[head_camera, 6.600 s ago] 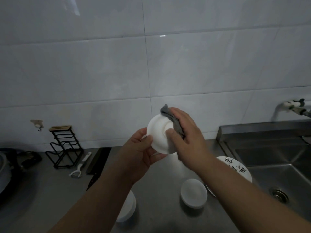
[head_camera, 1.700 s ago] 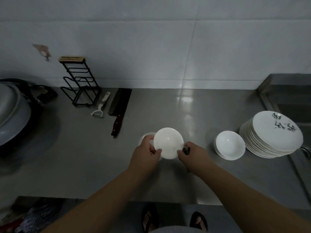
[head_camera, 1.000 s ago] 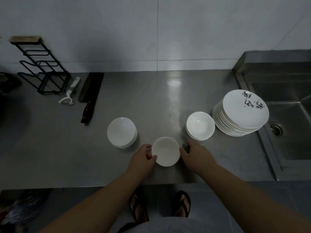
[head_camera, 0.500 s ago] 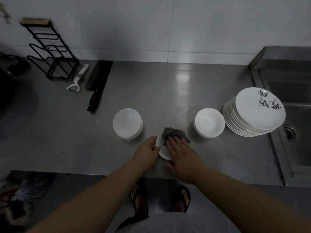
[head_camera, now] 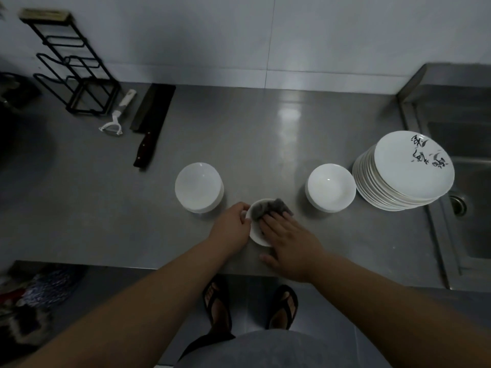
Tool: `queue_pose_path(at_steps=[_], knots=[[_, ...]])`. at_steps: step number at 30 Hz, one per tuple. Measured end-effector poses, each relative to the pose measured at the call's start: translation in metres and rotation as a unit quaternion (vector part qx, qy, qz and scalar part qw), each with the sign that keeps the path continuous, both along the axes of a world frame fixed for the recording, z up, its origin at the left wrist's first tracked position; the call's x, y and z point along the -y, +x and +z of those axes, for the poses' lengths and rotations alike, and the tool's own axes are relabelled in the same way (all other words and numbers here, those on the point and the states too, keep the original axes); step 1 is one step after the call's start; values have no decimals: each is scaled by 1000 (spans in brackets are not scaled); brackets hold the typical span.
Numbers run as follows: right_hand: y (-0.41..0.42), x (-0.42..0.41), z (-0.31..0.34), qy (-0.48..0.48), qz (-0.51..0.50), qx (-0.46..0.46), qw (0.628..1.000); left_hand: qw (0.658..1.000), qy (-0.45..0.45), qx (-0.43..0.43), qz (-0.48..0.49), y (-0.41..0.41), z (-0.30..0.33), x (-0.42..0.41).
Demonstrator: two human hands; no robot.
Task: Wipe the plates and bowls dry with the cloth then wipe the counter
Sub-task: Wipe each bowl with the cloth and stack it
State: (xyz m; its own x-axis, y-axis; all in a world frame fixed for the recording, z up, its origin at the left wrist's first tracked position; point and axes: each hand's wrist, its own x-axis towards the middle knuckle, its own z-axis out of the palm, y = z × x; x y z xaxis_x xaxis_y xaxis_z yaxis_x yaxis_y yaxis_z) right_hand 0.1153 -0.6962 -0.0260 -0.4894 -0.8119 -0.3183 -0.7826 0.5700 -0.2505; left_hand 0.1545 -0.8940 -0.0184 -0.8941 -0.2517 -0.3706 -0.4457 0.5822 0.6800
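Wiping small bowl (head_camera: 255, 232) at tabletop (head_camera: 265, 139) front edge, mid. L hand (head_camera: 231, 227) grips its left rim; R hand (head_camera: 288, 239), fingers flat, presses grey cloth (head_camera: 267, 208) inside. Bowl sits btwn both hands; plate stack (head_camera: 403, 171) lies right, nearer R.

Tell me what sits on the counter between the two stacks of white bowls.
In the head view, bare steel counter at the back; nearer the front edge, the small bowl being wiped with the grey cloth.
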Motion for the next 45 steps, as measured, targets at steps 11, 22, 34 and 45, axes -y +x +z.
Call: queue_pose_path(at_steps=[11,22,34,45], knots=[[-34,-12,6,13,86,-116,989,999,-37,5,-35,-3,6,-2],[18,-11,9,-28,-53,-49,997,995,37,34,87,7,8,-14],[14,-11,4,-86,-85,21,992,974,126,108,156,9,3,-15],[-15,-14,-1,-27,-29,-39,998,993,-44,89,63,-25,-3,-3]])
